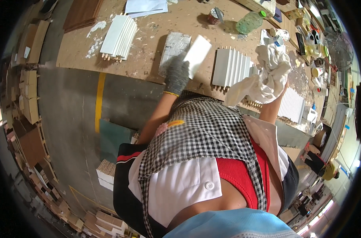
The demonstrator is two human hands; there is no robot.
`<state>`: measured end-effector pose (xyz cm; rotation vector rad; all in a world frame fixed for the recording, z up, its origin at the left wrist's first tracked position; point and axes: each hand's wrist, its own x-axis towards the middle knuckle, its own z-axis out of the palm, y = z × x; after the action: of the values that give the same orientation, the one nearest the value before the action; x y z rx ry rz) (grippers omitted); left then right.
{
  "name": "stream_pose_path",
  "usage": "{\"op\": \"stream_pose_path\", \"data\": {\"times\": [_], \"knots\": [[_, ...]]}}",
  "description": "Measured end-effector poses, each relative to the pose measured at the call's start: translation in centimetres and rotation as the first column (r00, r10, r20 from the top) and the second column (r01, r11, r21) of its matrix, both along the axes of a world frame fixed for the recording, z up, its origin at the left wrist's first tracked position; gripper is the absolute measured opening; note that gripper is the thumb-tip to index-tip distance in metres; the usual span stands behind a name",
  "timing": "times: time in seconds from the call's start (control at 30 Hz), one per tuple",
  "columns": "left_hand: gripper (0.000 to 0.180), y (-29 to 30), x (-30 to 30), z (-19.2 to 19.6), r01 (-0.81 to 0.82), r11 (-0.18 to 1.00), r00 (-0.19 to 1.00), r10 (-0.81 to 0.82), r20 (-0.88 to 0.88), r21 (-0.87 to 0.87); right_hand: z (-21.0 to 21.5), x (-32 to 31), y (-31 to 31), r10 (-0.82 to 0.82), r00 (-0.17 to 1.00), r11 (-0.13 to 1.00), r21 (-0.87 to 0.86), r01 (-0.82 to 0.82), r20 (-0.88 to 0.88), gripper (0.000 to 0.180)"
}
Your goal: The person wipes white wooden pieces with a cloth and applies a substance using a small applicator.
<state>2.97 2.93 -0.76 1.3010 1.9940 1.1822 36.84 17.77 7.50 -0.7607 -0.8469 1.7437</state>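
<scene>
My left hand, in a dark grey glove with a yellow cuff, is closed on the lower end of a small white panel with a wooden peg showing at its far end. The panel is tilted beside a paint-smeared block on the workbench. A crumpled white cloth hangs from my right hand, whose fingers are mostly hidden behind it. Rows of similar white panels with wooden pegs stand between my hands, at the left and at the right.
Farther back stand a cup and a green plastic bottle. Papers and brown boards lie at the far left. Containers crowd the right side. Another person is in the right background.
</scene>
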Motion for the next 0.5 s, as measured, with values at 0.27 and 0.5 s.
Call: {"op": "stream_pose_path", "data": {"times": [0.27, 0.5], "knots": [[0.070, -3.0, -3.1, 0.5, -0.155, 0.973, 0.805, 0.223, -0.550, 0.168, -1.0, -11.6, 3.0, 0.160, 0.916, 0.973, -0.214, -0.083, 0.369, 0.052], [0.092, -3.8, -1.6, -7.1, -0.498, 0.854, 0.564, 0.187, 0.804, 0.151, -6.6, -25.1, -7.1, -0.287, 0.370, -0.083, 0.362, -0.929, 0.884, 0.056]]}}
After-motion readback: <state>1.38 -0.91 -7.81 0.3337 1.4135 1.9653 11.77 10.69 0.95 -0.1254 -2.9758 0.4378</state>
